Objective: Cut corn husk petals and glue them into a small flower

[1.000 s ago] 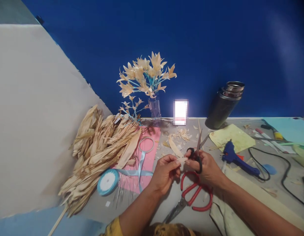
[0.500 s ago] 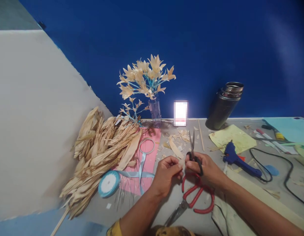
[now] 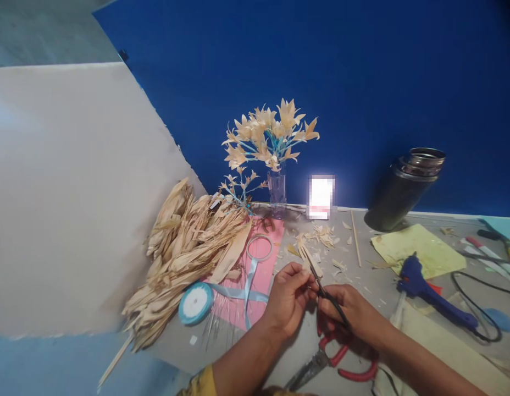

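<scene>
My right hand [image 3: 354, 313] grips small black-handled scissors [image 3: 330, 297], their blades slanting up and left across the fingertips of my left hand [image 3: 290, 300]. The left thumb and fingers are pinched together; whatever is between them is too small or hidden to make out. Just beyond the blades, a pale strip of dried husk [image 3: 315, 265] shows on the table. Below my right hand lie larger red-handled scissors [image 3: 362, 375], partly covered by that hand.
Left: a bundle of dried husks [image 3: 184, 258], a blue ribbon roll [image 3: 195, 303] and pink paper [image 3: 275, 234]. Behind: husk flowers [image 3: 271, 135] in a clear vase [image 3: 277, 192], a glowing blurred rectangle [image 3: 321, 195] and a dark flask [image 3: 403, 190]. Right: a blue glue gun [image 3: 430, 294] with its cord.
The small scissors have swung from nearly upright to a leftward slant, their blades now against my left fingertips. My view has turned left, so everything sits further right.
</scene>
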Available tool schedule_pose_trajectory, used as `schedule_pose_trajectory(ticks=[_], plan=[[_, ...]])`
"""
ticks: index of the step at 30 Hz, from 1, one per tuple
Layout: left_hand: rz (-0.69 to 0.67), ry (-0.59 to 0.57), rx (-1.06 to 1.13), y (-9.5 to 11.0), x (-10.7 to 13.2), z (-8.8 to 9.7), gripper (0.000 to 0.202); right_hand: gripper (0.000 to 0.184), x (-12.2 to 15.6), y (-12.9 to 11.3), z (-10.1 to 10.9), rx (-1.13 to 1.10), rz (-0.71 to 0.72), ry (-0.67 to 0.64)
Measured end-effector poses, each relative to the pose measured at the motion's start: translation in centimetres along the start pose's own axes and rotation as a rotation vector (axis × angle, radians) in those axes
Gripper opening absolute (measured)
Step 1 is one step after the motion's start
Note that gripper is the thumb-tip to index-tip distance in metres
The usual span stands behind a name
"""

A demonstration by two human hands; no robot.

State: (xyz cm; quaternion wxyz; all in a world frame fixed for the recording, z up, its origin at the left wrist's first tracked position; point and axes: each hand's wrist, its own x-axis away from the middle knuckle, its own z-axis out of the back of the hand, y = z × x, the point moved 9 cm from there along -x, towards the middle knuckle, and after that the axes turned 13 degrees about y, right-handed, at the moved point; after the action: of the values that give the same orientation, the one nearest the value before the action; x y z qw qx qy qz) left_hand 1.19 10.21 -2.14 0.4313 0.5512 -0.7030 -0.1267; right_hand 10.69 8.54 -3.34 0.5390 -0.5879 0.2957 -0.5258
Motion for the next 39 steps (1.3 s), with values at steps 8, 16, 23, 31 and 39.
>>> schedule_pose_trajectory(ticks=[8,16,23,31,39], plan=[[-0.009,0.009,0.005,0.14,0.07,0.03,0.035,0.062,-0.05,0.26,-0.01,0.005,0.024,-0.010],[-0.015,-0.002,0.009,0.17,0.15,0.01,0.036,0.057,0.02,0.14,-0.09,-0.022,0.009,0.005],[-0.020,-0.017,0.003,0.18,0.17,-0.10,0.034,0.059,0.04,-0.28,-0.01,-0.008,0.040,0.012],[0.004,0.010,0.023,0.27,0.11,0.11,0.035,0.057,0.08,0.18,-0.04,-0.009,0.018,-0.003],[-0.010,0.021,0.008,0.36,0.11,0.17,0.032,0.056,0.12,0.06,-0.15,-0.008,0.013,-0.005]])
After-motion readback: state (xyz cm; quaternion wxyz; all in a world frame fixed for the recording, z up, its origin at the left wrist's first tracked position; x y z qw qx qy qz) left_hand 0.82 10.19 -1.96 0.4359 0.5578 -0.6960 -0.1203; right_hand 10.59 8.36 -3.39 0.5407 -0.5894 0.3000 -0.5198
